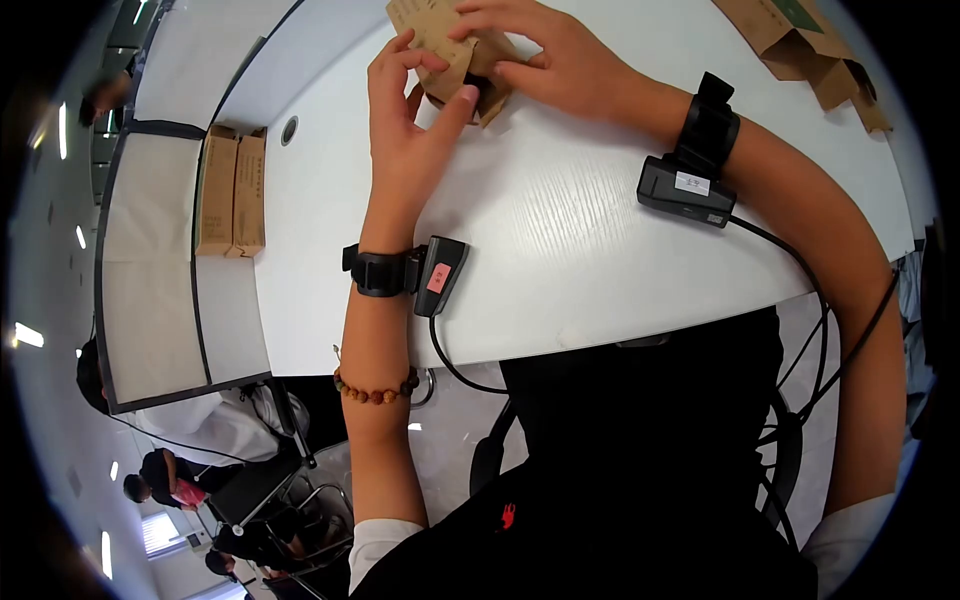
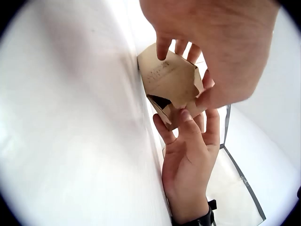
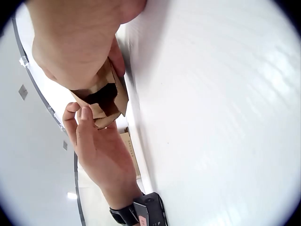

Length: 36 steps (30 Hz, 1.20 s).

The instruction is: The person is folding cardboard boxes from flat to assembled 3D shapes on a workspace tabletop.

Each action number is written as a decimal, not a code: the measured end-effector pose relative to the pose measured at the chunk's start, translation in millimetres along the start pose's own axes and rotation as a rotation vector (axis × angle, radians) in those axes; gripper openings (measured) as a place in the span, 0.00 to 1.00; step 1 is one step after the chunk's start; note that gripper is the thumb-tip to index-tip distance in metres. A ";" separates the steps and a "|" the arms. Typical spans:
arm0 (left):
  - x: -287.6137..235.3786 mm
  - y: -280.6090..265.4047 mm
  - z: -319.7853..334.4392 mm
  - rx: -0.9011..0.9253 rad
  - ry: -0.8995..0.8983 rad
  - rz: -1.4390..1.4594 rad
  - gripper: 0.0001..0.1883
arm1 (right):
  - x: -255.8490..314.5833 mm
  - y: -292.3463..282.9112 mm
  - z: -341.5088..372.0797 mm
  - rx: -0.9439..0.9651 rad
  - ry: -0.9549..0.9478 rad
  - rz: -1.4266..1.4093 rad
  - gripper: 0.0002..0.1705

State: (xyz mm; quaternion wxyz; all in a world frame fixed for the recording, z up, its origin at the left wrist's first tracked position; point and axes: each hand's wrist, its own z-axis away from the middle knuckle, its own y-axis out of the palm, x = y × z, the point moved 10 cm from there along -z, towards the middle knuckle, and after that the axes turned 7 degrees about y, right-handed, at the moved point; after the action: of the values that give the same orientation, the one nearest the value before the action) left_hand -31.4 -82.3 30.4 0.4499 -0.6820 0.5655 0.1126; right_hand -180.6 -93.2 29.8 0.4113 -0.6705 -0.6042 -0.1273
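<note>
A small brown cardboard box [image 1: 436,28] is held between both hands over the white table, near the top of the head view. Its end flaps stand partly open around a dark opening, seen in the right wrist view on the same box [image 3: 122,98]. My left hand [image 1: 405,160] grips the box from the left, its thumb at the flap by the opening. My right hand [image 1: 575,72] holds the box from the other side, with thumb and fingers at the flap edges. Faint print shows on a side panel of the box [image 2: 164,77] in the left wrist view.
Two upright brown cartons [image 1: 217,190] stand against the partition [image 1: 155,215] at the left. Another opened cardboard box [image 1: 790,45] lies at the far right of the table [image 1: 580,270]. Cables [image 1: 800,260] run from the wrist cameras. People sit in the background, lower left.
</note>
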 end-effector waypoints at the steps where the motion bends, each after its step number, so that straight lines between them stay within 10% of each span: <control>1: -1.6 1.6 0.7 0.016 0.008 -0.029 0.23 | 1.9 -3.5 0.0 -0.013 0.025 -0.023 0.28; 10: -28.5 3.7 0.0 0.094 0.246 -0.362 0.39 | 3.4 -11.4 2.4 -0.107 -0.014 -0.073 0.28; 22: -41.6 -11.6 -0.3 -0.114 0.412 -0.509 0.12 | 5.2 -11.4 0.6 -0.096 -0.020 -0.077 0.30; 36: -30.9 -12.4 -1.7 -0.133 0.275 -0.342 0.11 | 2.2 -4.8 0.2 0.001 0.092 -0.219 0.32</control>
State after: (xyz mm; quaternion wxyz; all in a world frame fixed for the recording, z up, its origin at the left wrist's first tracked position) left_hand -31.5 -63.3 57.9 0.3352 -0.8049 0.4891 -0.0223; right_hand -184.5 -91.9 33.0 0.4227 -0.5937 -0.6544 -0.2018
